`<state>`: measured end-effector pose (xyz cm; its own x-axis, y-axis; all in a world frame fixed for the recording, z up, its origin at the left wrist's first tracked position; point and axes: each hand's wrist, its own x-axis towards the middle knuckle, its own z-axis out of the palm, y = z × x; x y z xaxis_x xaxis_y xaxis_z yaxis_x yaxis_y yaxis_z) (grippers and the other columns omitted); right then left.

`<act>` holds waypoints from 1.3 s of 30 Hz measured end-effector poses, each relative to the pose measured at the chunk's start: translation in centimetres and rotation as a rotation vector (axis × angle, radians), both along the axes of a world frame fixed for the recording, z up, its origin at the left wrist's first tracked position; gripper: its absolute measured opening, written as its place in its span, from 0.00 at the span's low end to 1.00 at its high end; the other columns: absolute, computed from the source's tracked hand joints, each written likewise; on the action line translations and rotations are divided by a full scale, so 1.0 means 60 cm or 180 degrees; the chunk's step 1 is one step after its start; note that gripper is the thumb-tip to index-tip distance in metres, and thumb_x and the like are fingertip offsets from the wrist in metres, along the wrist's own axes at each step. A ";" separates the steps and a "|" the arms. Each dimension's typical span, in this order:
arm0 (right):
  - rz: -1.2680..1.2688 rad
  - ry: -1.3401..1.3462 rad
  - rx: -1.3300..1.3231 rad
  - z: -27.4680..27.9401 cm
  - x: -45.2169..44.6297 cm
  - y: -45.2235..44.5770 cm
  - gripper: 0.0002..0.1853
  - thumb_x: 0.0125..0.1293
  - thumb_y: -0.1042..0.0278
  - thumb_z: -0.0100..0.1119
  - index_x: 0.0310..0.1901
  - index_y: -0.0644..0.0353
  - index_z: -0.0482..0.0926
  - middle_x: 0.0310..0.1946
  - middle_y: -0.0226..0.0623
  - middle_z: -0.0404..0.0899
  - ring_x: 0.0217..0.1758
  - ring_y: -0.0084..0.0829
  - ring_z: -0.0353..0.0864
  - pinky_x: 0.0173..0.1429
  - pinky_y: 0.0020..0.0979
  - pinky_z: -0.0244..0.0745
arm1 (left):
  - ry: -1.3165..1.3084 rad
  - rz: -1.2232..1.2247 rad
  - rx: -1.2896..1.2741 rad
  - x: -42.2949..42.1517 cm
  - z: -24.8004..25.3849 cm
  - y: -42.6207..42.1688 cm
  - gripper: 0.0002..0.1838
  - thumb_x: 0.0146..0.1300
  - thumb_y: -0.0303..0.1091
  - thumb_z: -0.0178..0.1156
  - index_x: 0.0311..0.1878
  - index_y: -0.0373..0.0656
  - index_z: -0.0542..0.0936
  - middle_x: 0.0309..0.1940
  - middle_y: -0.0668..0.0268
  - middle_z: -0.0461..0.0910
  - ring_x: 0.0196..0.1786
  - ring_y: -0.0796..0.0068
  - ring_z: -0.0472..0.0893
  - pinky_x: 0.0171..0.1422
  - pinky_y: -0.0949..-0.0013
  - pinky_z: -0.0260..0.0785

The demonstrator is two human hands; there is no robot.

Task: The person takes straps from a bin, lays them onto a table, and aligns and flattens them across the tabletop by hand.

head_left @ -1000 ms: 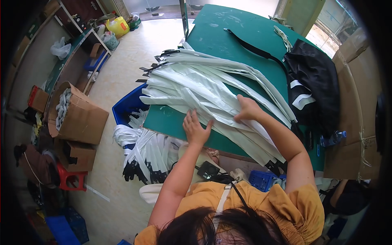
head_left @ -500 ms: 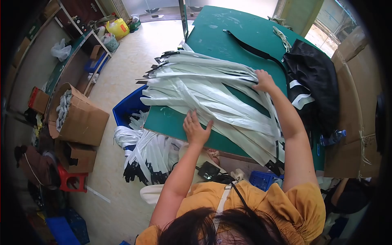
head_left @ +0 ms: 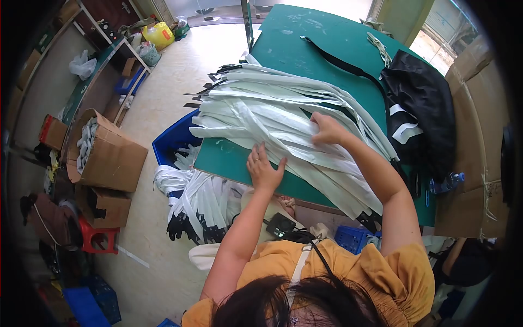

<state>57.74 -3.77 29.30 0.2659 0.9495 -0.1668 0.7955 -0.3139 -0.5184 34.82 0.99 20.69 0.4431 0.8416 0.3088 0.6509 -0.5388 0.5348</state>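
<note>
A wide bundle of long white fabric strips (head_left: 261,122) with black ends lies fanned across the green tabletop (head_left: 294,35). My left hand (head_left: 265,168) rests flat with spread fingers on the near edge of the strips, a ring on one finger. Over the middle of the bundle, my right hand (head_left: 328,131) touches the strips with bent fingers, thumb and forefinger apart. Its other fingertips are partly hidden, and no strip shows lifted in it. The black ends at the right lie beside my right forearm.
A black strap (head_left: 338,65) and black fabric (head_left: 417,103) lie at the back right, near a plastic bottle (head_left: 449,181) and a tall cardboard box (head_left: 474,136). Left of the table, more white strips (head_left: 201,204) hang by a blue bin (head_left: 169,139). A cardboard carton (head_left: 111,155) stands further left.
My right hand has moved left and nearer, from the right part of the bundle to its middle. The far strips now curve further right. My left hand stays in place.
</note>
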 end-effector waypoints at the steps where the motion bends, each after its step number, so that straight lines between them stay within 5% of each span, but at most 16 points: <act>1: -0.0005 0.0025 0.0116 -0.002 0.005 0.002 0.29 0.37 0.63 0.62 0.45 0.64 0.69 0.41 0.50 0.74 0.45 0.43 0.73 0.50 0.35 0.67 | 0.0008 0.0004 0.0014 0.000 0.000 0.000 0.41 0.47 0.55 0.60 0.60 0.42 0.60 0.59 0.51 0.61 0.61 0.54 0.59 0.63 0.56 0.49; 10: -0.0731 -0.0077 0.0867 -0.021 0.131 0.039 0.19 0.46 0.61 0.65 0.37 0.60 0.70 0.32 0.41 0.72 0.36 0.33 0.71 0.41 0.31 0.66 | -0.0049 -0.0007 0.0048 0.001 -0.004 0.001 0.40 0.47 0.53 0.61 0.60 0.42 0.60 0.59 0.51 0.61 0.60 0.54 0.60 0.63 0.56 0.50; 13: -0.1100 -0.1594 0.1125 -0.045 0.133 0.044 0.22 0.46 0.60 0.66 0.40 0.60 0.70 0.30 0.43 0.74 0.38 0.40 0.74 0.43 0.34 0.67 | -0.0062 -0.0011 0.0049 0.000 -0.005 -0.001 0.41 0.47 0.53 0.61 0.60 0.42 0.60 0.58 0.51 0.61 0.60 0.53 0.60 0.63 0.56 0.50; 16: -0.0230 -0.2103 0.2015 -0.004 0.079 0.035 0.24 0.45 0.57 0.67 0.39 0.61 0.69 0.30 0.42 0.73 0.38 0.40 0.73 0.40 0.35 0.67 | -0.0052 -0.0008 0.0053 0.001 -0.003 0.001 0.41 0.46 0.53 0.62 0.60 0.42 0.60 0.58 0.51 0.61 0.60 0.53 0.60 0.63 0.56 0.50; 20: -0.0135 0.0312 0.0254 0.039 -0.013 -0.007 0.31 0.39 0.54 0.69 0.42 0.65 0.68 0.40 0.46 0.71 0.45 0.41 0.72 0.46 0.36 0.67 | -0.0024 -0.0003 0.0083 0.001 -0.005 0.001 0.41 0.46 0.53 0.62 0.61 0.42 0.60 0.58 0.51 0.61 0.60 0.54 0.60 0.63 0.55 0.50; 25: 0.0102 -0.0330 0.0548 -0.045 -0.028 -0.029 0.35 0.36 0.55 0.65 0.48 0.65 0.68 0.46 0.51 0.70 0.49 0.43 0.71 0.57 0.33 0.64 | -0.0028 -0.0006 0.0069 0.001 -0.006 0.002 0.41 0.46 0.53 0.62 0.61 0.42 0.60 0.59 0.51 0.61 0.61 0.54 0.59 0.63 0.55 0.49; 28: -0.0193 0.0076 0.0196 -0.040 -0.025 -0.022 0.31 0.39 0.58 0.62 0.47 0.66 0.69 0.45 0.51 0.72 0.48 0.44 0.72 0.55 0.33 0.65 | -0.0021 -0.0010 0.0055 -0.001 -0.008 0.000 0.41 0.46 0.53 0.62 0.61 0.42 0.60 0.59 0.51 0.61 0.61 0.54 0.59 0.64 0.55 0.49; 35: -0.0902 0.0935 0.0320 -0.073 0.017 -0.004 0.15 0.40 0.62 0.59 0.28 0.66 0.76 0.24 0.44 0.74 0.30 0.32 0.72 0.37 0.30 0.67 | -0.0047 -0.0025 0.0019 0.000 -0.006 0.001 0.41 0.46 0.52 0.62 0.60 0.42 0.60 0.59 0.52 0.60 0.61 0.54 0.59 0.64 0.55 0.49; 39: -0.0869 0.0777 0.0345 -0.073 0.012 -0.008 0.17 0.39 0.61 0.60 0.30 0.66 0.76 0.26 0.45 0.76 0.31 0.37 0.74 0.38 0.32 0.68 | -0.0032 -0.0029 0.0048 0.000 -0.008 0.001 0.41 0.46 0.51 0.62 0.60 0.41 0.60 0.59 0.52 0.60 0.61 0.54 0.59 0.64 0.55 0.49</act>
